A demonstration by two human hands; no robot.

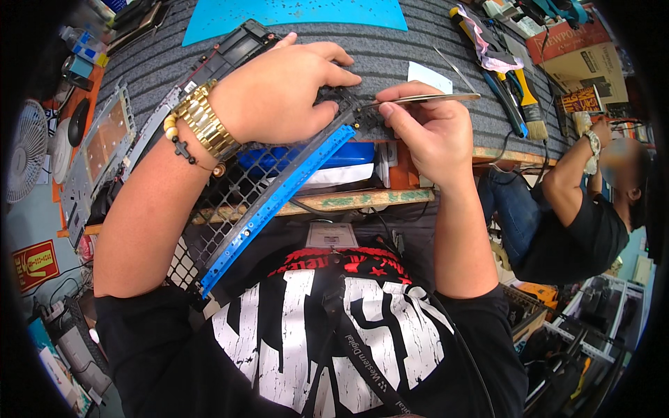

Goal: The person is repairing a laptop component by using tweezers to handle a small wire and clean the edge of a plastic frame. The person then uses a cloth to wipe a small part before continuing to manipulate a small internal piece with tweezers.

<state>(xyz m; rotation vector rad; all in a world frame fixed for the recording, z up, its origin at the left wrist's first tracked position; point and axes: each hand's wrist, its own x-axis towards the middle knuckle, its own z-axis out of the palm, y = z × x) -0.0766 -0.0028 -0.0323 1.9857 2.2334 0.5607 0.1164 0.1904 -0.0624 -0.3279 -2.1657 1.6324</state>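
A black laptop frame (217,219) with a lattice of key openings overhangs the table edge and slants down toward my chest. A bright blue strip (279,209) runs along its side. My left hand (286,90) lies over the frame's far part with its fingers spread, the thumb near the corner. Between the thumb and fingers of my right hand (435,132) is a pair of metal tweezers (446,97). Their tips point left to the frame's corner beside my left thumb; whether they touch or pinch anything there is too small to tell.
A ribbed grey mat (390,52) covers the table, with a blue mat (293,17) at the back. A brush (534,118) and cutter (509,104) lie right. Metal laptop panels (97,153) stand left. Another person (578,202) sits at the right.
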